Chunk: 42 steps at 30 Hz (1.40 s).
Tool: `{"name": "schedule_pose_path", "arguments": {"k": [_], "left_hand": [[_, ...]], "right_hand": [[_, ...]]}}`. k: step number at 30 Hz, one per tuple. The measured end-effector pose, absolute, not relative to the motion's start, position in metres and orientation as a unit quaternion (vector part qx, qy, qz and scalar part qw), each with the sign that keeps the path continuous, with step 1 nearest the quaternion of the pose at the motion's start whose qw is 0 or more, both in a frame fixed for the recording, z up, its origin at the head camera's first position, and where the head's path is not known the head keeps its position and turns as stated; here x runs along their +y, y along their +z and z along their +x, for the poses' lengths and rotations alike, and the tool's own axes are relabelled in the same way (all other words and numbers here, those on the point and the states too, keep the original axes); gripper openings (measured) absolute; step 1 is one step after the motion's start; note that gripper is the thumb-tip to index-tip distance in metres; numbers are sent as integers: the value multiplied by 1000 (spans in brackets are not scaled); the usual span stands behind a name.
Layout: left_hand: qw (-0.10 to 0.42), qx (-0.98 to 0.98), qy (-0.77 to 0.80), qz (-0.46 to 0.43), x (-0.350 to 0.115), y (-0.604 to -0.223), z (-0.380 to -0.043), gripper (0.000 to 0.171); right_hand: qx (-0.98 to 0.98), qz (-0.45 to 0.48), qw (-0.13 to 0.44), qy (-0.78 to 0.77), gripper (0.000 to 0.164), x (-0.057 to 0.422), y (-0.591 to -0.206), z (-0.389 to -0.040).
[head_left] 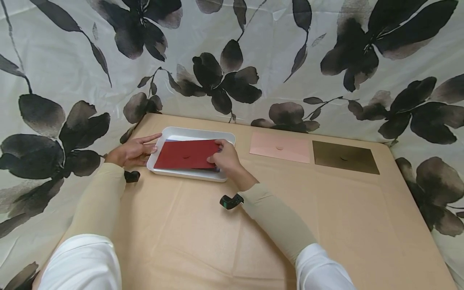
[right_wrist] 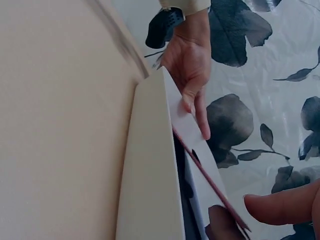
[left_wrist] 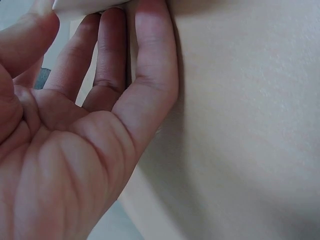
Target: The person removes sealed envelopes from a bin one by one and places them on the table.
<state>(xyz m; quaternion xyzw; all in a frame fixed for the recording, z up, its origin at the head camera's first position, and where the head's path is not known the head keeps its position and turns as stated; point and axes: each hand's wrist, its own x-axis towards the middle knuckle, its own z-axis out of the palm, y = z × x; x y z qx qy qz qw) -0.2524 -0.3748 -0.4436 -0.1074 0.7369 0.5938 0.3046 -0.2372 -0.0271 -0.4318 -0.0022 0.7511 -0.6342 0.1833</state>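
A white tray (head_left: 188, 175) stands at the back left of the table. At its left end my left hand (head_left: 132, 153) holds the rim; the left wrist view has the thumb over a white edge (left_wrist: 82, 6) and fingers beside and below it. My right hand (head_left: 230, 161) holds the right end of a red envelope (head_left: 183, 155) over the tray. In the right wrist view, this red envelope (right_wrist: 210, 182) slants above a light blue one (right_wrist: 194, 200) and dark ones (right_wrist: 179, 157) inside the tray. How many lie beneath is hidden.
To the tray's right, a pink envelope (head_left: 280, 146) lies flat on the table (head_left: 203, 225), then a dark gold envelope (head_left: 345, 157) farther right. A floral cloth (head_left: 275, 48) hangs behind the table's back edge.
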Motion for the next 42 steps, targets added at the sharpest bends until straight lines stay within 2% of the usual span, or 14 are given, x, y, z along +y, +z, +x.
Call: {"name": "schedule_pose_path", "arguments": {"k": [6, 12, 42], "left_hand": [[304, 747, 581, -107, -375, -445, -253, 75], [306, 749, 578, -104, -376, -444, -253, 75], [314, 752, 570, -106, -375, -442, -252, 76]], "right_hand": [[752, -11, 144, -643, 62, -29, -443, -238], [738, -12, 136, -660, 60, -25, -446, -239], [713, 37, 166, -680, 56, 42, -432, -249]]}}
